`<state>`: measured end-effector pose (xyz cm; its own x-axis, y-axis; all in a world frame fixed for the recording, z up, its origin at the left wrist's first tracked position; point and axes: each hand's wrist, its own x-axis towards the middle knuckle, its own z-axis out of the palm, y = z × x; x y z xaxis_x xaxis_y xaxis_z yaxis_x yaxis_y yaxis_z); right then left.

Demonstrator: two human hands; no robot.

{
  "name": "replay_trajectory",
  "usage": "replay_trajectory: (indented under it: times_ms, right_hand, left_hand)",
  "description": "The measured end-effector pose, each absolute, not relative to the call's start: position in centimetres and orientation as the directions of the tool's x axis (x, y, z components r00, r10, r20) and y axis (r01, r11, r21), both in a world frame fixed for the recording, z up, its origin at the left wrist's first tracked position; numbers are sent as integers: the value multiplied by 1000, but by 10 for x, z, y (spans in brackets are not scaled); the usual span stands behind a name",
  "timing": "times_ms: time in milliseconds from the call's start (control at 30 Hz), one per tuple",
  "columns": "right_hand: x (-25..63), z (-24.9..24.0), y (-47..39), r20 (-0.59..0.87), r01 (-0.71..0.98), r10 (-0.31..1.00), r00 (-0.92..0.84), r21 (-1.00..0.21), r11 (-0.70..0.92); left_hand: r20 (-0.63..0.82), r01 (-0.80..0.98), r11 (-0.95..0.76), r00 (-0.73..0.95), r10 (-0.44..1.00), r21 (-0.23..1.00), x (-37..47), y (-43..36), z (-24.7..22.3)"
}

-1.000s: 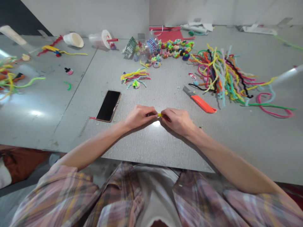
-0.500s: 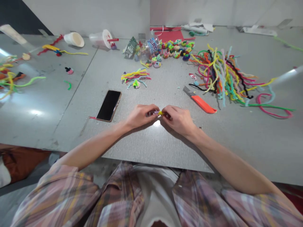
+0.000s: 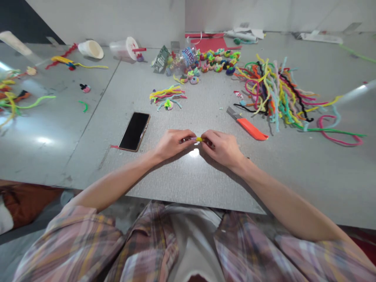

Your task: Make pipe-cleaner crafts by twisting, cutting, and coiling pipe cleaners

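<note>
Between my two hands is a small yellow and lilac pipe cleaner piece (image 3: 199,139), held just above the table. My left hand (image 3: 175,144) pinches its lilac end between thumb and fingers. At the yellow end, my right hand (image 3: 221,147) closes on it with the fingertips. Fingers hide most of the piece, so its full shape cannot be made out. A phone (image 3: 134,131) lies left of my left hand. An orange-handled utility knife (image 3: 249,126) lies beyond my right hand, its blade pointing away to the left.
A large heap of coloured pipe cleaners (image 3: 279,94) spreads at the right. Further back sit a small pipe cleaner bundle (image 3: 169,94), many finished fuzzy figures (image 3: 219,60), a plastic bottle (image 3: 188,58) and a green packet (image 3: 161,59). Cups (image 3: 91,49) lie tipped at the back left.
Slightly more of the yellow part shows between my fingertips. Both hands keep their pinch in nearly the same place; the view has shifted very slightly.
</note>
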<state>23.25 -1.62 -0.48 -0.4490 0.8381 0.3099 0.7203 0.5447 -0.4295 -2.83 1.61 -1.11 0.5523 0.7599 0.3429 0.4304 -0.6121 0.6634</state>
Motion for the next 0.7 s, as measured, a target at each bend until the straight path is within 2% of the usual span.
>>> replay_trajectory:
  times_ms: [500, 700]
  right_hand:
    - [239, -5, -10, 335, 698, 834, -438, -458, 550]
    - [235, -6, -13, 330, 643, 797, -505, -473, 603]
  left_hand:
    - [347, 439, -568, 487, 802, 697, -27, 17, -10]
    - [320, 405, -587, 558, 766, 701, -27, 14, -14]
